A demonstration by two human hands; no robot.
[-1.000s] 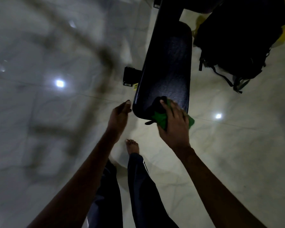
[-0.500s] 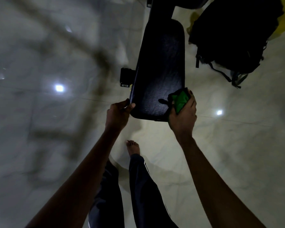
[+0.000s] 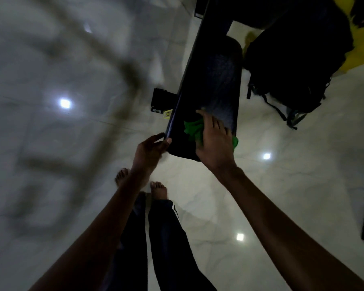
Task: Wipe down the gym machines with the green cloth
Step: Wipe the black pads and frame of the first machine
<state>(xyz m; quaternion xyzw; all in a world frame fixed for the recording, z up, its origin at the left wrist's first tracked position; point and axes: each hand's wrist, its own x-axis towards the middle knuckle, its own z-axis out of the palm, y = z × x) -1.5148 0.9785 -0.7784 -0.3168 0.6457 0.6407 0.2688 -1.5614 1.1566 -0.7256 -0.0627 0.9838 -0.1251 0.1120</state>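
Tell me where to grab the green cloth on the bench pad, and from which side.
Probably take the bunched folds showing left of the right hand, where the green cloth stands proud of the bench pad. Come from above and the near end: the rest lies flat under the palm, and the left hand holds the pad's left edge.
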